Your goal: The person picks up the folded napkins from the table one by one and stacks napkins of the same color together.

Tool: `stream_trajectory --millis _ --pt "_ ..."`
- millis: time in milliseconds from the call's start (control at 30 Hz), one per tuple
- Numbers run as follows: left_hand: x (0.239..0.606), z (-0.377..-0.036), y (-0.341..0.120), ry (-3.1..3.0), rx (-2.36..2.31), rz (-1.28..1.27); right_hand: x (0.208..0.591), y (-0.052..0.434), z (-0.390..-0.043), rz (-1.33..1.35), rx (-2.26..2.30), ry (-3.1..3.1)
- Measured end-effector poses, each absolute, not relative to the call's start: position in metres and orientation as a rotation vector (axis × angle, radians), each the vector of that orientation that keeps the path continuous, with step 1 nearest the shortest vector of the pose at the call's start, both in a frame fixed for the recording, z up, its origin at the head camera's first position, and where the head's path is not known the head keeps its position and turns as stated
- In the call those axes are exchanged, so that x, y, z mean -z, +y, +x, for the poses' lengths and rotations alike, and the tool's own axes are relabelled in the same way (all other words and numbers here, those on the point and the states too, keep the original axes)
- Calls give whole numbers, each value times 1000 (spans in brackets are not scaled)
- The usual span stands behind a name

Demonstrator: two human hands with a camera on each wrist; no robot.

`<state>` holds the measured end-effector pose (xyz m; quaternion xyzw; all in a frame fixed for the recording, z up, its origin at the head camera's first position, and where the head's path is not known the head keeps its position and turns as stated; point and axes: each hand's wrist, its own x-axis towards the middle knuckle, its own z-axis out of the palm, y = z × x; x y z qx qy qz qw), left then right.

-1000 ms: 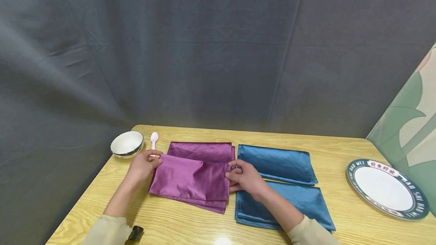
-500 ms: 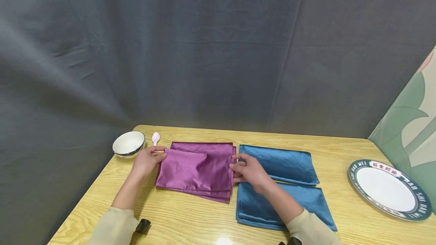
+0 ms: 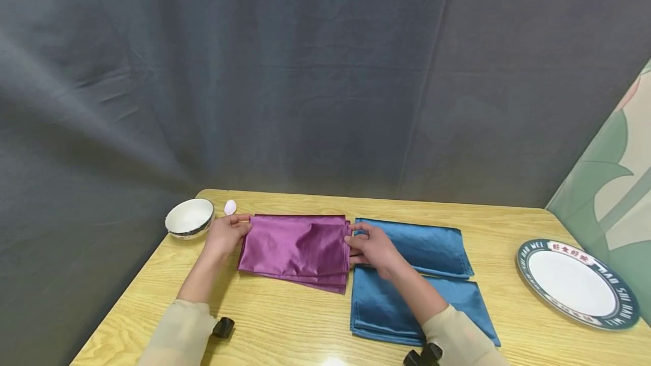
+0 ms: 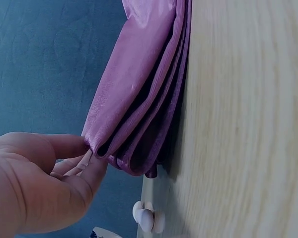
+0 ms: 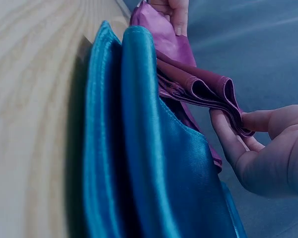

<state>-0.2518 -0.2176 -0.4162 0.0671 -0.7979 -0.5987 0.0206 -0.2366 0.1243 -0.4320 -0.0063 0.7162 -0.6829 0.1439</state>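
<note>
Purple napkin (image 3: 297, 244) (folded) between both pinching hands

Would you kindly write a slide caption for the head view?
Both hands, left hand and right hand, pinch a purple cloth beside blue cloths on the table.

On the table (image 3: 285, 332), the folded napkin stack (image 3: 297, 250) lies between bowl (image 3: 189, 217) and two napkins (image 3: 414, 244), plate (image 3: 577, 282) far right.
</note>
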Motion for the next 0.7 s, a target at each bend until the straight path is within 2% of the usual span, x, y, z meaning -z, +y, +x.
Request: stream_trajectory --millis 700 --pt "422 -265 -226 -2366 1964 292 437 116 -259 -5 2016 2073"
